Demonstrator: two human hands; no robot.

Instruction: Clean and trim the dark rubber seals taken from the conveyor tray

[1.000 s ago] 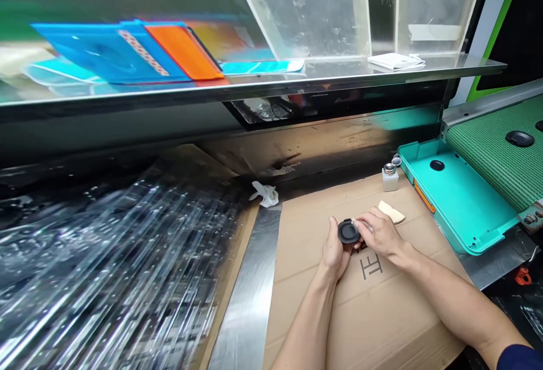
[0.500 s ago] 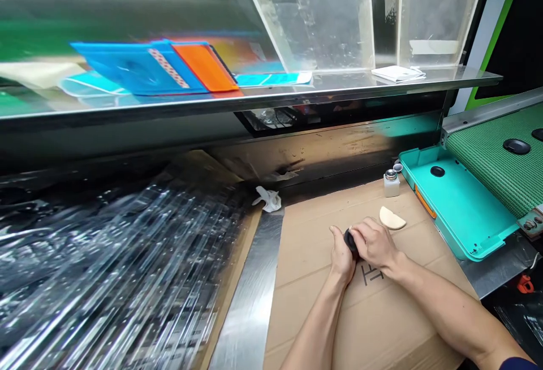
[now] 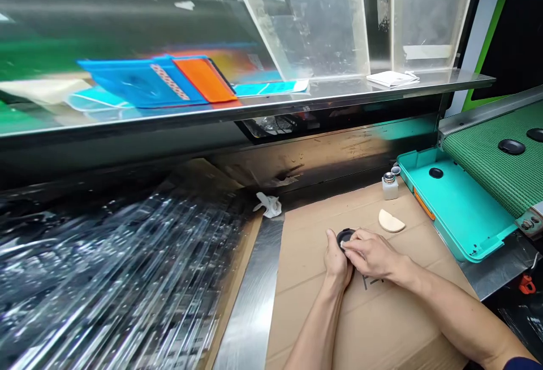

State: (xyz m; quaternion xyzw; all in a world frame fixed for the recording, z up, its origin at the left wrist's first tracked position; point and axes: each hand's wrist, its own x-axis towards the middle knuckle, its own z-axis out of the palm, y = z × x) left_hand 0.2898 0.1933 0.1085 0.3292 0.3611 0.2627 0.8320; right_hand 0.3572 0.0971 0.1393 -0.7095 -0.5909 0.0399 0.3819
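Note:
Above the brown cardboard sheet (image 3: 314,296), my left hand (image 3: 337,259) holds a round black disc (image 3: 345,236) by its edge, with the thumb up along its left side. The disc's face is turned upward. My right hand (image 3: 371,254) is closed, its fingertips pinching a small whitish piece (image 3: 343,244) against the face of the disc. What the piece is cannot be made out. A cream half-round pad (image 3: 391,221) lies on the cardboard beyond my right hand.
A small white bottle (image 3: 389,186) with a metal cap stands at the cardboard's far edge. To the right are a teal tray (image 3: 464,206) and a green conveyor belt (image 3: 500,160) carrying black discs. Clear plastic strips (image 3: 139,279) lie left; a metal shelf (image 3: 331,91) crosses above.
The black disc has turned from edge-on to face-up in my left hand. My right fingers have moved from its edge onto its face. The camera view has shifted slightly.

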